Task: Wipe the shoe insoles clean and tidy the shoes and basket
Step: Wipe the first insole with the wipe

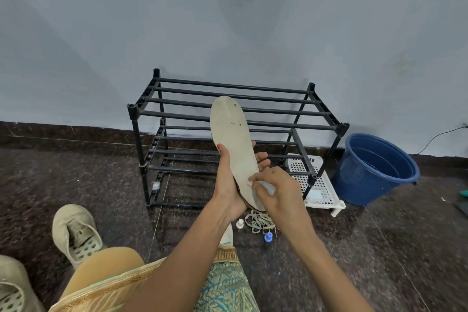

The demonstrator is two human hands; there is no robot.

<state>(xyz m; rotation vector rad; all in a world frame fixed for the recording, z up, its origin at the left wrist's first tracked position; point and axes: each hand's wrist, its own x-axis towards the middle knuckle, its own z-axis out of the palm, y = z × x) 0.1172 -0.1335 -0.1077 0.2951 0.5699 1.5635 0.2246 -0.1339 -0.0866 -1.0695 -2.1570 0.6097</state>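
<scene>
View from a head camera looking down at a person sitting on a dark speckled floor [76, 172] facing a pale blue wall. The left hand [228, 185] holds a long pale insole [231, 134] up in front of an empty black shoe rack [228, 88]. Its thumb lies on the near edge, its fingers wrap round the back, and the toe end points up and away. The right hand [276, 190] pinches a small white wipe [268, 186] and presses it against the heel end of the insole. A few dark specks show near the toe. The step in hand appears to be wiping this insole, with work at the heel and the toe marks not yet reached. The next move likely calls for drawing the wipe up along the length toward those specks, while the left hand braces the flexible insole from behind so it does not bend away. To the lower left, a beige shoe [76, 233] sits on the floor with its opening facing up, and a second shoe [10, 286] is cut off by the corner. A tangle of laces [258, 221] lies below the hands. A white basket [316, 185] sits on the floor at the rack's right end, just beside a blue bucket [374, 170].
</scene>
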